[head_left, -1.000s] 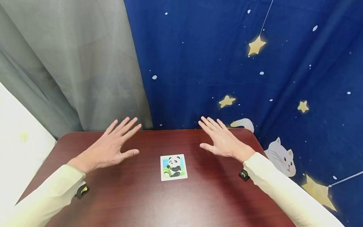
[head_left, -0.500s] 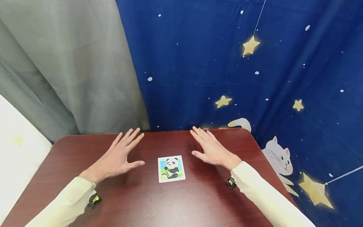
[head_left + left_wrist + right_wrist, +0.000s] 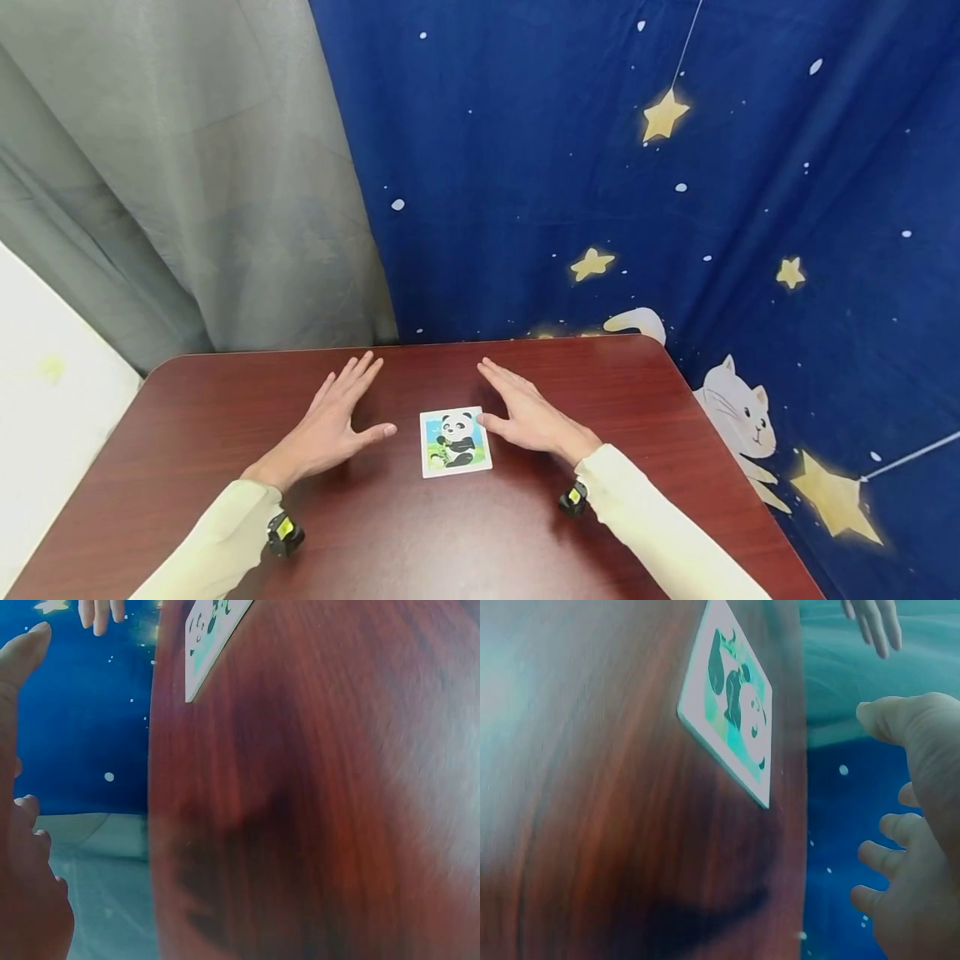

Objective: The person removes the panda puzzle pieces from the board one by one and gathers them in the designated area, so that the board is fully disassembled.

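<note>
Two hands are above the counter (image 3: 225, 417), and neither of them holds anything, so as far as I can judge, your work is at its very beginning. The thing between them is one panda card (image 3: 456, 442), which lies flat on the counter, with its picture facing up and its white border visible all around. Your left hand (image 3: 324, 433) is released: its fingers are extended and its thumb points toward the card, with bare counter between. Your right hand (image 3: 536, 419) is also released, with straight fingers. In the head view its thumb overlaps the upper right corner of the card, but the right wrist view shows a gap there, so I judge that it does not touch.

What is done, then, seems to be only the placing of your hands, one on each side. What is left appears to be all the handling itself: the card is not yet gripped, lifted or turned. I cannot tell from these views whether the card is one piece or several joined ones.
</note>
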{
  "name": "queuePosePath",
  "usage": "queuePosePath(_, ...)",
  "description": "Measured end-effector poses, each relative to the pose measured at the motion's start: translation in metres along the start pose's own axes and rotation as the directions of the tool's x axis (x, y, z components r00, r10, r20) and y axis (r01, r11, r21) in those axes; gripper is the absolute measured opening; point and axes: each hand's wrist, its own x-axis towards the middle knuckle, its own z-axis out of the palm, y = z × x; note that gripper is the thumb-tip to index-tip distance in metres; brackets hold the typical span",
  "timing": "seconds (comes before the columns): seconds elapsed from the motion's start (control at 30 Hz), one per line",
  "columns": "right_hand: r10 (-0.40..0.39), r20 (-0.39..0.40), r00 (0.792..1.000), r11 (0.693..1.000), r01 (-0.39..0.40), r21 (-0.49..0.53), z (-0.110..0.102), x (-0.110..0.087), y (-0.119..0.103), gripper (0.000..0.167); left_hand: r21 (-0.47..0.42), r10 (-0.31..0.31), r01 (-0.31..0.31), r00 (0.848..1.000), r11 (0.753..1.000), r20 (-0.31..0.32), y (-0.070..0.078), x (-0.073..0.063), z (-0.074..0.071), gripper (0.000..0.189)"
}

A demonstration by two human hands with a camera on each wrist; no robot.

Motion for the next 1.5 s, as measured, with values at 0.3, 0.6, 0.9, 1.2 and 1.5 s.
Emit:
queuePosePath(0.3, 0.014, 0.015, 1.0, 0.997, -0.015, 0.076, 0.022, 0.01, -0.009, 0.083, -0.046, -0.042, 0.044, 0.998, 0.998, 0.042, 0.003, 0.001, 0.027, 0.108)
queuePosePath(0.6, 0.01, 0.043, 0.999, 0.995, -0.015, 0.098, 0.045, 0.016, -0.013, 0.077, -0.098, -0.005, 0.01, 0.998, 0.995, 0.058, 0.014, -0.001, 0.055, 0.109)
queuePosePath(0.9, -0.035, 0.077, 0.996, 0.999, 0.034, 0.005, 0.061, 0.021, -0.02, 0.059, -0.113, 0.001, 0.011, 0.995, 0.993, 0.102, 0.019, 0.002, 0.073, 0.112)
queuePosePath(1.2, -0.042, 0.069, 0.997, 0.998, 0.046, -0.048, 0.068, 0.026, -0.021, 0.052, 0.052, 0.01, -0.021, 0.981, 0.998, 0.196, 0.022, 0.004, 0.081, 0.114)
queuePosePath(1.5, -0.048, 0.062, 0.997, 0.994, 0.054, -0.095, 0.07, 0.028, -0.022, 0.049, 0.046, -0.002, -0.007, 0.979, 0.999, 0.202, 0.023, 0.005, 0.081, 0.101)
